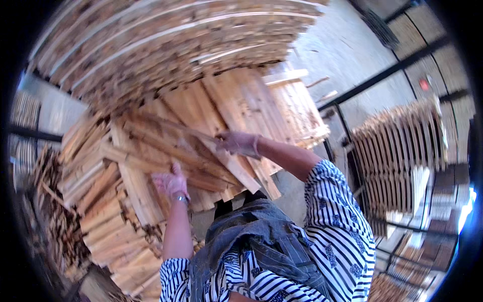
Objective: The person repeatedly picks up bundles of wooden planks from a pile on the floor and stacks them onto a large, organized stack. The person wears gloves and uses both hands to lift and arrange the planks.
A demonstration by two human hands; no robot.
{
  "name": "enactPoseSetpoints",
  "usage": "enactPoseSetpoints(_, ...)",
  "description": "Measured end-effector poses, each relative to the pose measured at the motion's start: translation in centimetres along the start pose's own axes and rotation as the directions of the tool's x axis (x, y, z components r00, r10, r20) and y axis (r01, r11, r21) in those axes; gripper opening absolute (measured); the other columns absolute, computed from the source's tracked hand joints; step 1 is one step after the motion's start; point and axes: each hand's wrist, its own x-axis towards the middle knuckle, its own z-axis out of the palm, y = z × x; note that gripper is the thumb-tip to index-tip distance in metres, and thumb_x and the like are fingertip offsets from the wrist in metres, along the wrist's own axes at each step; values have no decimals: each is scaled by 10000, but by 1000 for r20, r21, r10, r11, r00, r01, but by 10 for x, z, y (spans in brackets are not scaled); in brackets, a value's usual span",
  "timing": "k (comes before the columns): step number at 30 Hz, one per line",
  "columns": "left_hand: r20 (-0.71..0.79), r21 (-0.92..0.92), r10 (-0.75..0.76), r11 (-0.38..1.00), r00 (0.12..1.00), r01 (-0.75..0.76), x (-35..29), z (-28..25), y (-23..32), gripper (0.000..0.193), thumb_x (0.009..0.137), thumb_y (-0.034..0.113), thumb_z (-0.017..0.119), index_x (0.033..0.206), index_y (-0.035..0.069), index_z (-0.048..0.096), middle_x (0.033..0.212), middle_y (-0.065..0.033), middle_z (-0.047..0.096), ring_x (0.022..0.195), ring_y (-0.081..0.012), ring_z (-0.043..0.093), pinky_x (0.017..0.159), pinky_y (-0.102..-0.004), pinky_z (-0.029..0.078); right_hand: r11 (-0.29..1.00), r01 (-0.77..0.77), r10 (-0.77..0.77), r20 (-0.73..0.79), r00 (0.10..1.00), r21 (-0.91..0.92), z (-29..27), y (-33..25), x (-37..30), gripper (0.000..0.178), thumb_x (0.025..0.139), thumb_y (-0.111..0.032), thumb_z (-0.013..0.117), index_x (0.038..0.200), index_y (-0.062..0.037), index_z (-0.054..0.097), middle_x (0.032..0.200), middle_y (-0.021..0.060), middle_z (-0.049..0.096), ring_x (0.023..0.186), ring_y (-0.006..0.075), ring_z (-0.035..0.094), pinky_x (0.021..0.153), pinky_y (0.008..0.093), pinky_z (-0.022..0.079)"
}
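My left hand (171,182), in a pale pinkish glove, hovers over or rests on the loose boards, thumb raised and apart from the fingers. It appears to hold nothing. My right hand (240,144), gloved too, is closed at the end of a narrow wooden strip (173,125) that slants across the pile; blur softens the exact grip. Under that hand a light wooden board (236,168) points toward my body. Several more strips cross one another between my hands, above wide planks (246,103) laid side by side. A pale board (133,186) stretches past my left hand.
A tall stack of layered lumber (176,45) rises at the far side. Shorter stacked boards (115,241) lie at left, beside a heap of scrap wood (55,216). Another lumber stack (402,151) stands at right on the concrete floor (337,45), which dark lines cross.
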Motion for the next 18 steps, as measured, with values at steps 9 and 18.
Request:
enactPoseSetpoints(9,-75,-17,27,999,997,-29,26,17,-28,1168,907,748,537,1613,-42,46,1668,-296,140,1522,-458,224,1249,-496,202,905,-265,-167,-851,497,-332,-65,158,-176,619,871,-195,725,1462,-224,543,1066,241,647,981,428,638,876,492,516)
enactPoseSetpoints(18,-287,-480,217,810,933,-336,-88,-5,-88,727,1042,415,542,1569,-30,311,1595,-231,384,1454,-354,393,1211,-395,289,855,-383,-104,-838,536,-351,-58,241,-114,406,1005,-349,511,1305,-101,628,1215,264,603,1119,453,588,980,533,480)
